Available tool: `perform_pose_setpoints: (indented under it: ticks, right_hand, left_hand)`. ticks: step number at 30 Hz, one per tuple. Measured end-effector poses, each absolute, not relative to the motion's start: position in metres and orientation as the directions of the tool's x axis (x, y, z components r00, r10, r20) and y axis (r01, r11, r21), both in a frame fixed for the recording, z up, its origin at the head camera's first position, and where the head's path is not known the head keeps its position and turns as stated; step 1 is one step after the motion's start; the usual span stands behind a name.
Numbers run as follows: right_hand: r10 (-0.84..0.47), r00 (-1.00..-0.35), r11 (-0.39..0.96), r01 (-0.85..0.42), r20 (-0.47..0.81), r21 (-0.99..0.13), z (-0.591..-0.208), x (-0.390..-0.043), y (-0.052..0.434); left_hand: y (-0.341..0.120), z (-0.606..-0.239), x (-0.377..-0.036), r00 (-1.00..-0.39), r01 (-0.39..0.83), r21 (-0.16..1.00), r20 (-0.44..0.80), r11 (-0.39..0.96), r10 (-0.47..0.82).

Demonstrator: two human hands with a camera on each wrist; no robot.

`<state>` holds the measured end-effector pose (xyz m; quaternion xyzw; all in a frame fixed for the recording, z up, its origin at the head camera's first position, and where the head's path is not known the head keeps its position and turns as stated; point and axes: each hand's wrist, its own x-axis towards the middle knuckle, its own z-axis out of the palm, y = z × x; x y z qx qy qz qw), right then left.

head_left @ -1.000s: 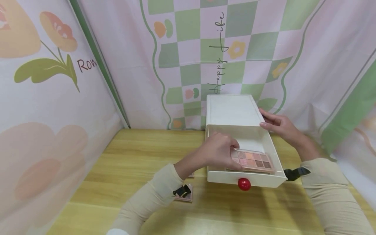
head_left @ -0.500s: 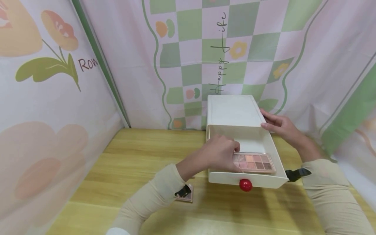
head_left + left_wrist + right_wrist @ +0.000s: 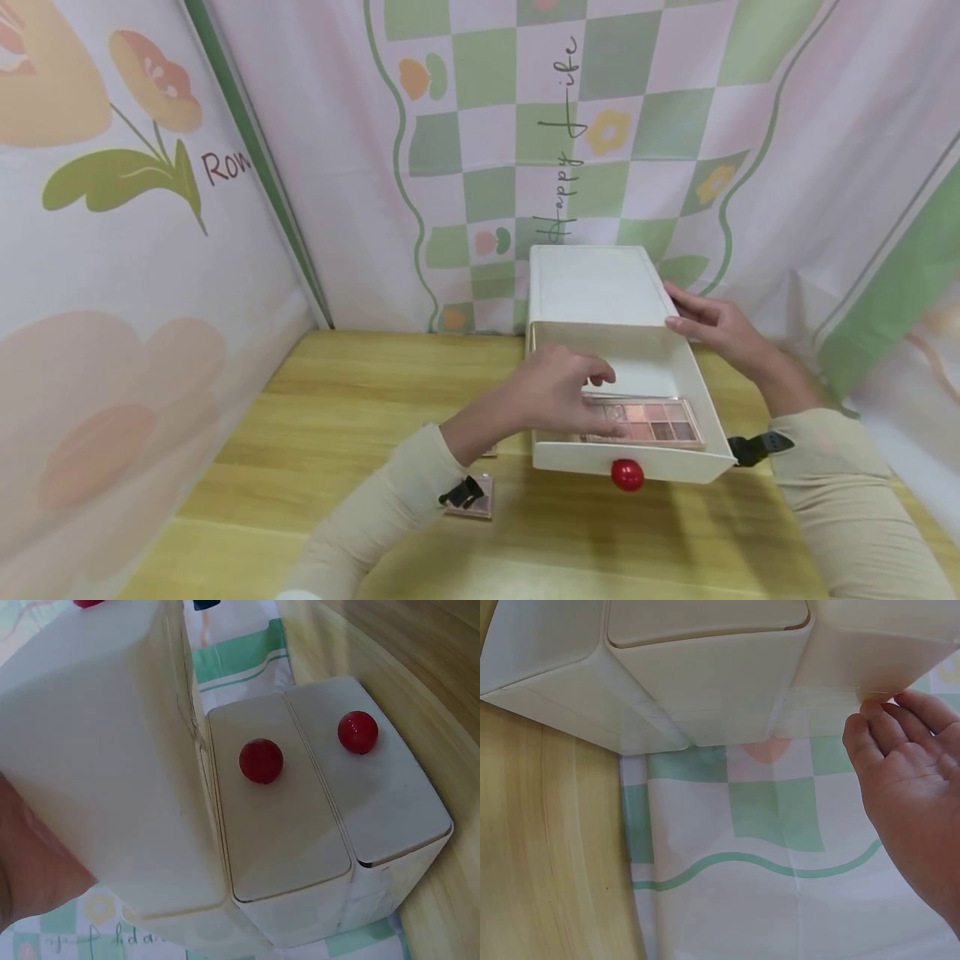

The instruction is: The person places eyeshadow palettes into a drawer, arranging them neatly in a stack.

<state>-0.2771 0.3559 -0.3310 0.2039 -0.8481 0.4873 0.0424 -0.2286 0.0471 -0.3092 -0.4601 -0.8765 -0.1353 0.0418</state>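
Note:
An eyeshadow palette (image 3: 663,422) with a grid of pink, peach and brown pans lies inside the pulled-out top drawer (image 3: 570,456) of a white drawer box (image 3: 588,285). Over the palette's left end is my left hand (image 3: 551,387), its thumb across the pans and its index finger raised apart from it. Only part of that hand shows in the left wrist view, behind the drawer's wall. My right hand (image 3: 716,325) rests its extended fingertips against the box's right side. From the right wrist view, those fingertips (image 3: 874,739) touch the white casing.
Beneath the pulled-out drawer, two closed drawers show their red knobs (image 3: 261,760) in the left wrist view. Another palette (image 3: 482,503) lies on the wooden table (image 3: 360,375), partly behind my left sleeve, with the edge of one more beyond it. A patterned curtain (image 3: 487,125) hangs behind the box.
My left hand has loosened from the palette, its fingers spreading and lifting, and the palette now lies in the drawer near the front. The right hand stays at the box's side.

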Motion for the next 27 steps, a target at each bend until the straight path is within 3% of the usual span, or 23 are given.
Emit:
perform_pose_setpoints:
  ticks: [9, 16, 22, 27]
  right_hand:
    - [-0.317, -0.901, 0.426, -0.414, 0.296, -0.805, -0.334, -0.279, 0.357]
    - [-0.318, -0.906, 0.442, -0.401, 0.278, -0.802, -0.332, -0.277, 0.356]
    - [-0.312, -0.905, 0.429, -0.406, 0.290, -0.806, -0.332, -0.277, 0.355]
    - [-0.312, -0.904, 0.424, -0.408, 0.293, -0.809, -0.332, -0.277, 0.355]
  left_hand:
    - [0.025, -0.309, -0.236, -0.486, 0.863, 0.326, 0.319, 0.387, 0.814]
    - [0.002, -0.307, -0.233, -0.513, 0.842, 0.405, 0.397, 0.357, 0.761]
    - [-0.016, -0.309, -0.234, -0.487, 0.861, 0.413, 0.503, 0.296, 0.714]
    - [-0.033, -0.315, -0.238, -0.504, 0.850, 0.455, 0.556, 0.265, 0.661]
